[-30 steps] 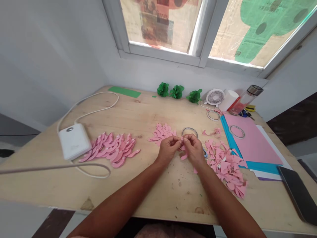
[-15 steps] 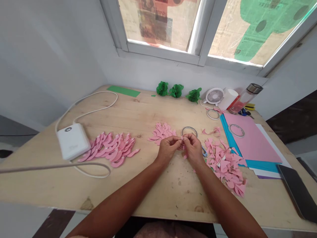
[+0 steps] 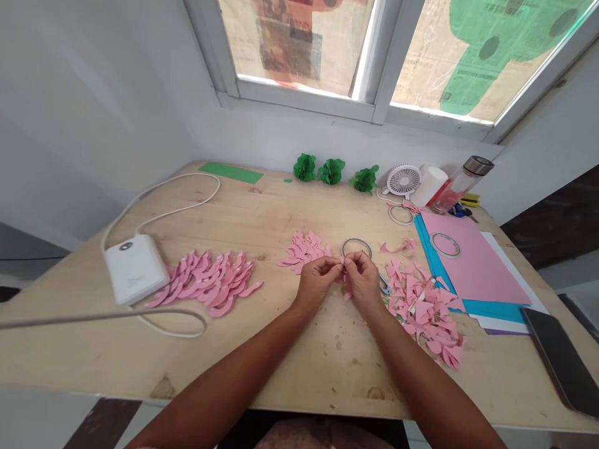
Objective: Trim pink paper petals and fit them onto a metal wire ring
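My left hand (image 3: 318, 277) and my right hand (image 3: 362, 280) meet above the middle of the table, both pinching a small piece of pink paper (image 3: 347, 287) between thumbs and fingertips. Most of that piece is covered by my fingers. Just beyond my right hand lies a roll of narrow tape (image 3: 356, 243). A small heap of pink paper cut-outs (image 3: 304, 251) is beside my left hand. Close to my right hand are a blue-handled tool (image 3: 384, 285), partly hidden, and a pile of pink paper scraps (image 3: 428, 312).
Curved pink paper strips (image 3: 210, 280) lie left, against a white power bank (image 3: 135, 268) with a looping cable. Green paper ornaments (image 3: 332, 171), a small fan (image 3: 405, 181) and a bottle (image 3: 461, 184) line the back. Coloured sheets (image 3: 486, 268) and a phone (image 3: 561, 355) are on the right.
The view has shifted very slightly. Both hands stay pinched together at the same spot, with only a small movement of the fingers on the pink paper.
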The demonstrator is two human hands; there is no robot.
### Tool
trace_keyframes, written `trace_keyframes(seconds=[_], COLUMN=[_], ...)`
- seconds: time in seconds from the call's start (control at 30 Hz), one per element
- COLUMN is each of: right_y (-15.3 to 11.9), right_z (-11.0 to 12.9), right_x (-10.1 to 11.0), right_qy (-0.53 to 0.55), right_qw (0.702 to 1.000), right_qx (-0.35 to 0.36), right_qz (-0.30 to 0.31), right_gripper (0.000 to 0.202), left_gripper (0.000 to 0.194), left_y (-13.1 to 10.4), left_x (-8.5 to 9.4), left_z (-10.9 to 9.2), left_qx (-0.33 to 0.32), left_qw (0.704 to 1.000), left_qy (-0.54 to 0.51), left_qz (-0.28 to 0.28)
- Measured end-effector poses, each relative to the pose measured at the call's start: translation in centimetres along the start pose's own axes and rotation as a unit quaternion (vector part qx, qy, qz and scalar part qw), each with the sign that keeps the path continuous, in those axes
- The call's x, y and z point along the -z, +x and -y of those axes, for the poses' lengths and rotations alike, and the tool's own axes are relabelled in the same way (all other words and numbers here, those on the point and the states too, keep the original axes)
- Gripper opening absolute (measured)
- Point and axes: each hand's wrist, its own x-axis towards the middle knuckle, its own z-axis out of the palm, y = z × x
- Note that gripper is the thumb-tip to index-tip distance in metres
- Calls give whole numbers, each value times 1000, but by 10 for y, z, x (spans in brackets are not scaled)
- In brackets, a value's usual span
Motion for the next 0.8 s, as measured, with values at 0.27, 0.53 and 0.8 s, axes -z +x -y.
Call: trace_keyframes(seconds=[0.27, 0.53, 0.8], right_y=[2, -3, -2], right_z=[-2, 4, -1], right_x=[0, -2, -1], right_qy=[-16, -22, -23], right_qw=[999, 1000, 998], right_qx=[47, 15, 50], right_qz=[-18, -13, -10], right_gripper=[22, 24, 20], left_gripper=[13, 17, 14], left_y=[-1, 0, 1], left_x=[-1, 0, 1], left_z=[0, 3, 1], left_qx=[4, 3, 6], left_qw=[1000, 1000, 1000], left_qy=[-2, -1, -2], left_qz=[8, 8, -18])
